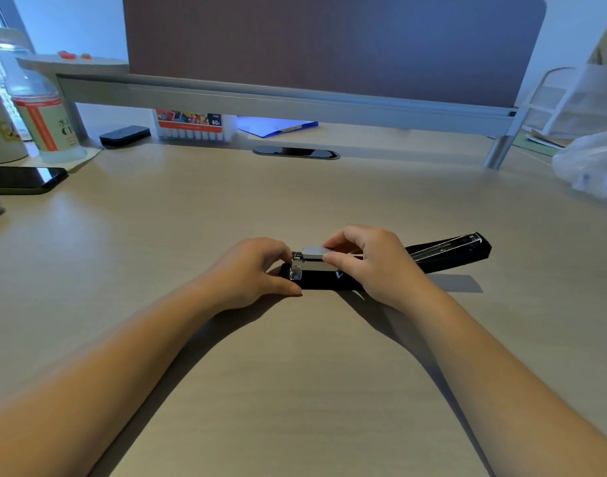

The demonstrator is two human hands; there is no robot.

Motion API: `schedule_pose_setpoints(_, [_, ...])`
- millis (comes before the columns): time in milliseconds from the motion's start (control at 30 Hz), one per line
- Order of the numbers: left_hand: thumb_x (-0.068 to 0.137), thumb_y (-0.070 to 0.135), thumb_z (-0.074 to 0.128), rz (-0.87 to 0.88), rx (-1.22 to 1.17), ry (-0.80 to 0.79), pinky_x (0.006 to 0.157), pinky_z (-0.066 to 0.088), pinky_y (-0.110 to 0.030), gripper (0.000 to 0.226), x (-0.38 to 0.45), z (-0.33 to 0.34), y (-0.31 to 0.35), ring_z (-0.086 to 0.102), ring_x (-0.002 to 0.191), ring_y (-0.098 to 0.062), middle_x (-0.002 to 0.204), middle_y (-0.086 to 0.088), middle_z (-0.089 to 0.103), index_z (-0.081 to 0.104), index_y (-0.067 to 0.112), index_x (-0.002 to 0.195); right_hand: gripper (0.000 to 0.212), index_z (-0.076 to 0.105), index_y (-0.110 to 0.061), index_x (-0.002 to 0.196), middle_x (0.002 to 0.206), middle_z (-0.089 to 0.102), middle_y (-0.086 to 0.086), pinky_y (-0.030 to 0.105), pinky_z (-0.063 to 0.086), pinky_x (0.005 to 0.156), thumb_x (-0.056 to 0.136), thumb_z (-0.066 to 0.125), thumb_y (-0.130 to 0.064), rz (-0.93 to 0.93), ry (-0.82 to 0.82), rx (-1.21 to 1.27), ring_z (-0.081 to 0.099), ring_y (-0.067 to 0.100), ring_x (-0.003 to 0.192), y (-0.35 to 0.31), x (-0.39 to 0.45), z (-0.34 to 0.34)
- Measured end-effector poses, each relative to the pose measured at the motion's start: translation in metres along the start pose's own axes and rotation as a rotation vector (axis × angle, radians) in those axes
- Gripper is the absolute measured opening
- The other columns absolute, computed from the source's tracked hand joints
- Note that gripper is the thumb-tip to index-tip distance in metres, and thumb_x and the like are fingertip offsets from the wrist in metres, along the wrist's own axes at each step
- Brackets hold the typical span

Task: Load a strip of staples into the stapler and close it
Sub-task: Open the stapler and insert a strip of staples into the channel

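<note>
A black stapler [321, 280] lies on the wooden desk with its top cover [450, 251] swung fully back to the right. Its silver magazine channel faces up. My left hand [250, 270] grips the front end of the stapler base, thumb along the near edge. My right hand [367, 259] pinches a silver strip of staples [314, 253] between thumb and fingers. The strip lies over the magazine channel near its front end.
At the back left of the desk stand a phone [23, 179], a bottle [42, 118], a black eraser [125, 135] and a marker box [192, 125]. A blue folder [278, 127] and a cable slot [295, 153] sit behind. A plastic bag [591, 166] lies right.
</note>
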State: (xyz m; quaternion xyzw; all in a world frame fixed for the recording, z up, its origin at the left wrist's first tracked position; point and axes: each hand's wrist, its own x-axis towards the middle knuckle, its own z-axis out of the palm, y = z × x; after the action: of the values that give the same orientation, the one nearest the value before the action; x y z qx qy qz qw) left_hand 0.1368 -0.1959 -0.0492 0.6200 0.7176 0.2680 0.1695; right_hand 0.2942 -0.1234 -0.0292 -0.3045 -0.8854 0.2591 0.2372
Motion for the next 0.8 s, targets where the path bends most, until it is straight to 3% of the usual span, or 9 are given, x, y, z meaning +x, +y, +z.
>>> schedule_pose_setpoints(200, [0.069, 0.027, 0.071, 0.016, 0.032, -0.007, 0.095, 0.041, -0.042, 0.04, 0.0, -0.001, 0.001, 0.051, 0.105, -0.024, 0.112, -0.01, 0.062, 0.06, 0.011, 0.104, 0.017, 0.064, -0.011, 0.097, 0.087, 0.061, 0.001, 0.034, 0.045, 0.079, 0.085, 0.056, -0.019, 0.013, -0.022, -0.02, 0.057, 0.022, 0.089, -0.001, -0.002, -0.003])
schedule_pose_setpoints(467, [0.07, 0.026, 0.07, 0.01, 0.047, -0.015, 0.096, 0.04, -0.041, 0.042, -0.001, -0.001, 0.003, 0.05, 0.108, -0.024, 0.115, -0.01, 0.061, 0.06, 0.01, 0.106, 0.018, 0.064, -0.01, 0.098, 0.098, 0.068, 0.01, 0.036, 0.046, 0.081, 0.085, 0.055, -0.019, 0.018, -0.039, -0.038, 0.058, 0.023, 0.091, 0.0, -0.002, -0.005])
schedule_pose_setpoints(633, [0.07, 0.028, 0.069, -0.003, 0.048, -0.024, 0.096, 0.04, -0.041, 0.042, 0.0, -0.002, 0.003, 0.05, 0.109, -0.023, 0.117, -0.008, 0.06, 0.059, 0.012, 0.107, 0.026, 0.06, -0.013, 0.107, 0.108, 0.065, 0.005, 0.031, 0.044, 0.086, 0.083, 0.058, -0.021, 0.007, -0.046, -0.084, 0.057, 0.019, 0.099, 0.0, -0.003, -0.006])
schedule_pose_setpoints(800, [0.071, 0.028, 0.068, -0.006, 0.046, -0.024, 0.096, 0.04, -0.039, 0.041, 0.0, 0.0, 0.002, 0.049, 0.109, -0.022, 0.119, -0.007, 0.059, 0.058, 0.013, 0.107, 0.014, 0.062, -0.015, 0.091, 0.092, 0.053, -0.002, 0.032, 0.04, 0.08, 0.081, 0.06, -0.025, -0.018, -0.046, -0.196, 0.05, 0.017, 0.094, 0.0, -0.006, -0.013])
